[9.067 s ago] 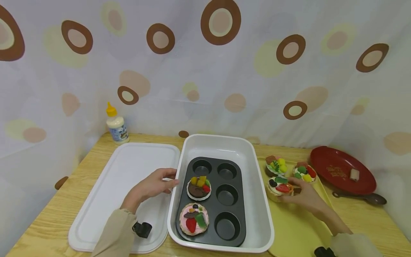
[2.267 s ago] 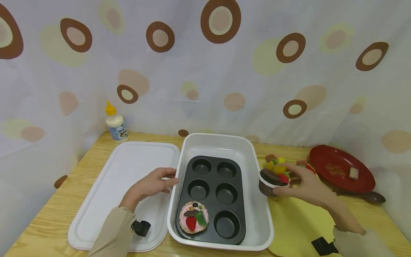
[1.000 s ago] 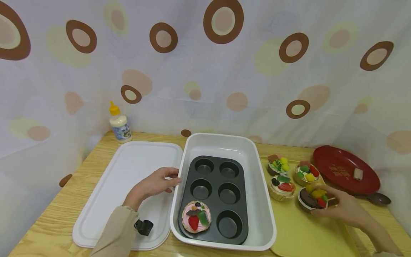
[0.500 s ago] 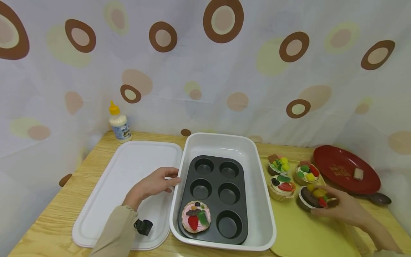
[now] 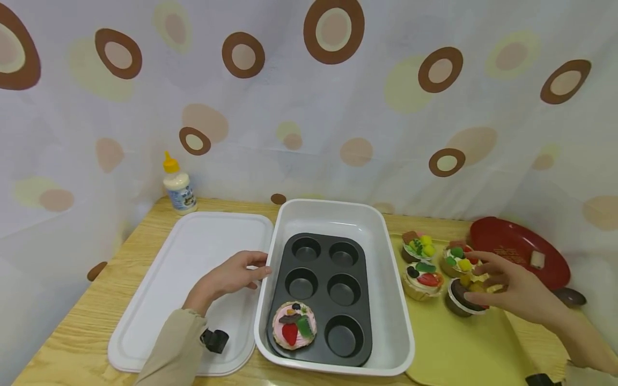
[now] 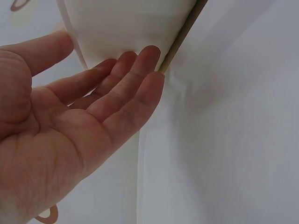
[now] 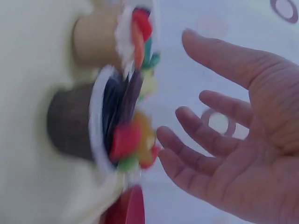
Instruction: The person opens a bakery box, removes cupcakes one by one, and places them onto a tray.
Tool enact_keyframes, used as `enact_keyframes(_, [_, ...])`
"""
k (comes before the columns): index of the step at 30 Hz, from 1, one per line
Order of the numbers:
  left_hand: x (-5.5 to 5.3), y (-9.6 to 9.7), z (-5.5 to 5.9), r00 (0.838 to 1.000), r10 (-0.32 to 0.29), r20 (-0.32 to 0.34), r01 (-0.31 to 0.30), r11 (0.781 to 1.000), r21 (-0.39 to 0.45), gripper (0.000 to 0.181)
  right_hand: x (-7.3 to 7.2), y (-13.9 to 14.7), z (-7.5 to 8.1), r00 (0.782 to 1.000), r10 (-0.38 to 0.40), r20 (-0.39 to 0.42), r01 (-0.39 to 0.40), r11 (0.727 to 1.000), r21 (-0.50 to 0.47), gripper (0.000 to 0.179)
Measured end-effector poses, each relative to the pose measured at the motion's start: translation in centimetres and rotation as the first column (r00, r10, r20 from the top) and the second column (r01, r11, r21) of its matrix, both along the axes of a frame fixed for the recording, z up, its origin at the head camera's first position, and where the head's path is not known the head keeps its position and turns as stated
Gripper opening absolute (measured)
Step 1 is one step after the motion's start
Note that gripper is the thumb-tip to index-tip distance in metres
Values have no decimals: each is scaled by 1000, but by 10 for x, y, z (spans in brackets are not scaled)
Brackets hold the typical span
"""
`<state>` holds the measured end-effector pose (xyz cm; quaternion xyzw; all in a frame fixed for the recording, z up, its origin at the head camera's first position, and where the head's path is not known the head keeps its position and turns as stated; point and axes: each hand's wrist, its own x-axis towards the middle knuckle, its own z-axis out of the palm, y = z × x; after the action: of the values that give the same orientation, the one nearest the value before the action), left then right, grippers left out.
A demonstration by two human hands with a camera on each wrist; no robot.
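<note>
My right hand (image 5: 523, 295) is open above and beside a chocolate cupcake (image 5: 456, 301) topped with fruit, which stands upright on the yellow tray (image 5: 463, 348). In the right wrist view the hand (image 7: 266, 140) is apart from the dark cupcake cup (image 7: 70, 121). My left hand (image 5: 232, 279) rests its fingertips at the left wall of a white basin (image 5: 407, 343); the left wrist view shows its fingers (image 6: 126, 93) loosely bent against the wall. Inside the basin lies a black muffin pan (image 5: 321, 316), with a pink-topped cupcake (image 5: 293, 326) in its front left cup.
Behind the chocolate cupcake stand a strawberry cupcake (image 5: 422, 281) and two other fruit-topped cupcakes. A red plate (image 5: 512, 244) and dark spoon (image 5: 571, 296) lie at right. Left of the basin is a white lid (image 5: 212, 230), with a glue bottle (image 5: 180, 187) at the back corner.
The chocolate cupcake has gone from the muffin pan to the yellow tray, and my right hand has let go of it and lifted slightly. My left hand stays at the basin.
</note>
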<state>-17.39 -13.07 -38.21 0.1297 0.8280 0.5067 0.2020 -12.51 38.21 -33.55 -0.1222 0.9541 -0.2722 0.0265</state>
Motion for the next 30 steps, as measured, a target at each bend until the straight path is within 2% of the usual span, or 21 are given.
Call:
enact_keyframes(7, [0, 1, 0, 1000, -22, -8, 22, 1000, 17, 45, -9, -50, 18, 998, 4, -60, -8, 997, -76, 63])
enact_keyframes(10, [1, 1, 0, 1000, -3, 1, 3, 1000, 5, 44, -11, -72, 18, 999, 40, -22, -43, 987, -156, 62])
enact_keyframes(14, [1, 1, 0, 1000, 9, 4, -9, 1000, -4, 44, -19, -100, 13, 990, 138, 2, -132, 951, -278, 59])
enact_keyframes(19, [1, 0, -1, 1000, 9, 3, -9, 1000, -4, 44, -30, -139, 12, 966, 254, 41, -228, 920, -318, 55])
enact_keyframes(22, [1, 0, -2, 1000, 15, 4, -15, 1000, -4, 45, -36, -160, 10, 944, 322, 65, -282, 896, -344, 53])
enact_keyframes(26, [1, 1, 0, 1000, 17, -2, -17, 1000, -8, 45, -42, -189, 5, 920, 392, 19, -353, 846, -399, 48])
enact_keyframes(30, [1, 0, 1, 1000, 16, -1, -16, 1000, -9, 44, -45, -220, 0, 903, 428, -45, -406, 812, -420, 42])
